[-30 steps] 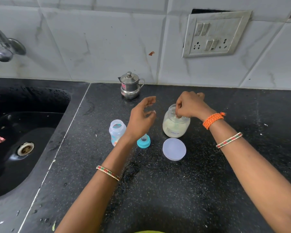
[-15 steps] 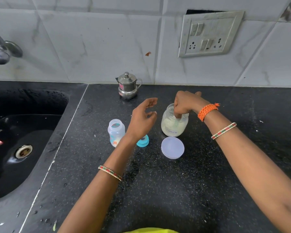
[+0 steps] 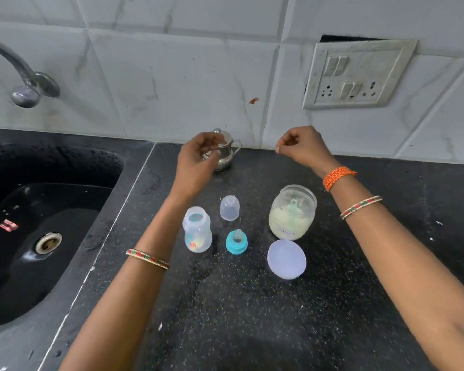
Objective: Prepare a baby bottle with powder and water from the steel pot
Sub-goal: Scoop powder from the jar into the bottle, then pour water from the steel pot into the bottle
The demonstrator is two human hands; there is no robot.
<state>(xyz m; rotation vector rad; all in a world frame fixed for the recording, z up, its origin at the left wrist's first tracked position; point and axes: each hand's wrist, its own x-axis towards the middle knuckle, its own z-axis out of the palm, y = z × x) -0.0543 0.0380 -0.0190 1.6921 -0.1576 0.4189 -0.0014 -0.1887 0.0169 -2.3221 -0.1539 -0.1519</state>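
The open baby bottle (image 3: 197, 230) stands on the black counter with a little powder at its bottom. Beside it lie the teal nipple ring (image 3: 236, 242) and a clear cap (image 3: 229, 207). The powder jar (image 3: 292, 212) stands open with a green scoop resting inside; its round lid (image 3: 286, 259) lies in front. The small steel pot (image 3: 227, 149) stands lidded at the wall. My left hand (image 3: 197, 162) hovers in front of the pot, fingers curled and apart, holding nothing. My right hand (image 3: 302, 148) hangs above the counter behind the jar, loosely curled and empty.
A black sink (image 3: 38, 231) with a drain lies to the left, under a steel tap (image 3: 24, 84). A switch and socket plate (image 3: 356, 73) is set in the tiled wall. The counter (image 3: 252, 317) has wet patches in front of the bottle.
My right hand has come out of the jar, leaving the scoop inside, and risen toward the wall. My left hand has moved up from the bottle to the steel pot.
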